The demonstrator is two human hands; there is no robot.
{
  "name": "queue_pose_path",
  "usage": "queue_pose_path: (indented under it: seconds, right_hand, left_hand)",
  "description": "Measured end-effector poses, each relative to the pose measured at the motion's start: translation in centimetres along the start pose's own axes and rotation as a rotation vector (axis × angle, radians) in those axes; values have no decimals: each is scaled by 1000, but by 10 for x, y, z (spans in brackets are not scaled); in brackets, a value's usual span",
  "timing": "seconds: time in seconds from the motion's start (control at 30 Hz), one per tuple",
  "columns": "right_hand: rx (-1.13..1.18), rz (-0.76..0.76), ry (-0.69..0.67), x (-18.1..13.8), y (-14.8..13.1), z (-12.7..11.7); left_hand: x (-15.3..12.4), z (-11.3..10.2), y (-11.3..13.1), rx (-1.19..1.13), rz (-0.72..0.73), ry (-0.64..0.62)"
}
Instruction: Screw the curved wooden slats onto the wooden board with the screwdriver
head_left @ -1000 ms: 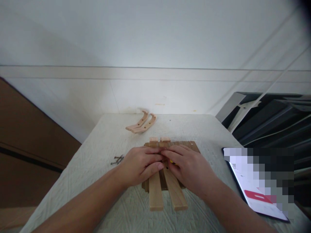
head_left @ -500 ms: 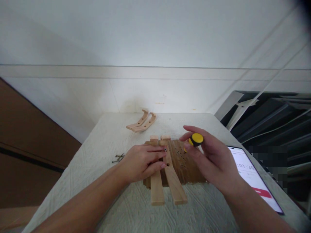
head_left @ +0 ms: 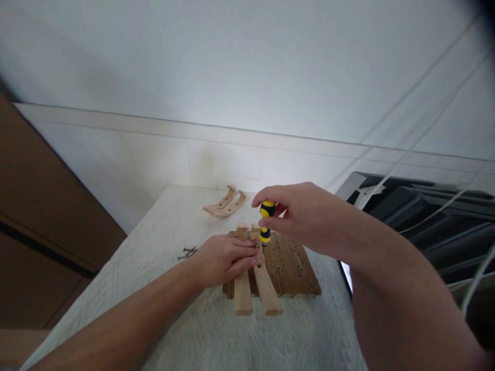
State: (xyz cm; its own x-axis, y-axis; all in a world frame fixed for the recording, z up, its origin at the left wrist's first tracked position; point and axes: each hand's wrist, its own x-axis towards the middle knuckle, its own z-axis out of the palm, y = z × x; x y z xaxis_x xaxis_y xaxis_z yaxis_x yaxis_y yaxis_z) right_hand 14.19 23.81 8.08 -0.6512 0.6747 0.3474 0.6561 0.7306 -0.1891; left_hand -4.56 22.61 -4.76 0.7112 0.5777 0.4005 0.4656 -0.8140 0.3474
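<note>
My right hand (head_left: pixel 305 216) grips a stubby yellow-and-black screwdriver (head_left: pixel 266 222) upright, its tip pointing down at the right one of two pale wooden slats (head_left: pixel 266 288). My left hand (head_left: pixel 224 257) lies across both slats, with its fingertips pinched at a small screw right under the screwdriver tip. The slats rest on a dark wooden board (head_left: pixel 294 268) dotted with holes.
Two curved pale wooden pieces (head_left: pixel 224 203) lie at the far edge of the white-clothed table (head_left: pixel 154 268). A few loose screws (head_left: pixel 187 252) sit left of my left hand. A phone (head_left: pixel 346 275) is partly hidden behind my right forearm. Dark stacked panels (head_left: pixel 425 216) stand to the right.
My right hand lifted the screwdriver off the board, swung it left and stood it upright over the slat. My left hand stayed put on the slats.
</note>
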Motion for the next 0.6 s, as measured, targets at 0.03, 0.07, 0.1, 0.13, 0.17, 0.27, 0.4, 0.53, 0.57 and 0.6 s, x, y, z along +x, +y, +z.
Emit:
queue_pose_path:
  seconds: [0.03, 0.07, 0.1, 0.13, 0.17, 0.27, 0.4, 0.53, 0.57, 0.6]
  right_hand:
    - [-25, -3, -25, 3, 0, -1]
    - [-40, 9, -32, 5, 0, -2]
    - [-44, 26, -24, 6, 0, -2]
    - [-35, 41, -7, 6, 1, -1]
    - [-20, 49, 8, 6, 2, 1]
    - [22, 26, 22, 4, 6, 9]
    - [21, 4, -30, 3, 12, 17]
    - [-15, 3, -122, 5, 16, 17]
    - [-29, 0, -130, 5, 17, 16]
    - [-44, -5, -129, 5, 18, 16]
  left_hand:
    - [0, 0, 0, 0, 2, 0]
    - [0, 0, 0, -3, 4, -2]
    - [0, 0, 0, -9, 7, -5]
    - [0, 0, 0, -14, 8, -7]
    - [0, -1, 1, -18, 7, -10]
    - [0, -4, 4, -22, -4, -37]
    - [0, -8, 8, -9, -21, -77]
    - [1, -9, 10, -1, -29, -90]
    - [2, -9, 10, -4, -33, -94]
    - [2, -10, 10, -8, -36, -99]
